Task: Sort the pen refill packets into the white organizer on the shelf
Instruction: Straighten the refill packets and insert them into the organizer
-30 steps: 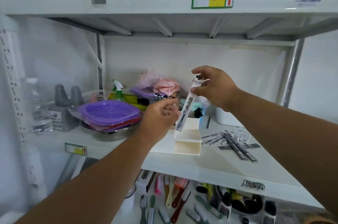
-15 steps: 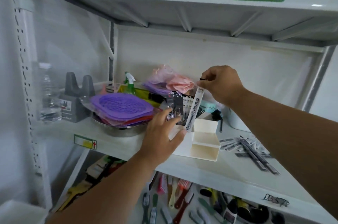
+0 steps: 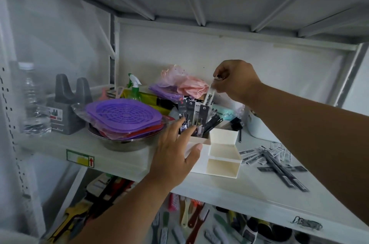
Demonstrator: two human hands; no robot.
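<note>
A white stepped organizer point(image 3: 222, 154) stands on the middle shelf. Its tall back-left compartment holds several pen refill packets point(image 3: 191, 112) standing upright. My right hand point(image 3: 233, 80) pinches the top end of one white refill packet point(image 3: 207, 99), whose lower end is down among those standing packets. My left hand point(image 3: 175, 152) lies against the organizer's left front side with its fingers straight, the fingertips at the rim of the back compartment. A loose pile of refill packets point(image 3: 273, 160) lies flat on the shelf to the right of the organizer.
A steel bowl point(image 3: 123, 143) with purple and red lids point(image 3: 123, 116) sits left of the organizer. Behind it are a green spray bottle point(image 3: 134, 88), pink bagged items point(image 3: 185, 82) and a grey holder point(image 3: 67, 104). Brushes point(image 3: 189, 217) fill the shelf below.
My right hand has lowered the white packet into the organizer's back compartment. My left hand let go of the packet and moved to the organizer's side. The view came closer.
</note>
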